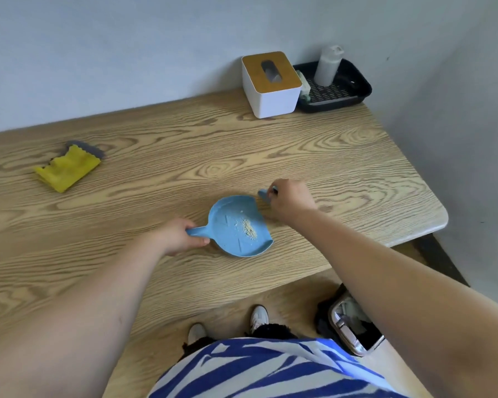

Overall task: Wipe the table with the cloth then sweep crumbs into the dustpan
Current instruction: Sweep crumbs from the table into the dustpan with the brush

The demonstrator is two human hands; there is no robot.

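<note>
A blue dustpan [230, 222] lies flat on the wooden table [156, 145], its mouth facing right. A small pile of pale crumbs [249, 227] sits inside it. My left hand [181, 235] grips the dustpan's short handle. My right hand [291, 199] is closed around a small blue brush [263, 194], of which only a tip shows, just beyond the dustpan's upper right rim. A yellow and grey cloth [69, 166] lies crumpled at the far left of the table, away from both hands.
A white tissue box with a wooden lid [270, 84] and a black tray [354, 90] holding a grey bottle [328, 66] stand at the back right corner by the wall. An open bin [351, 323] stands on the floor under the table's right front edge.
</note>
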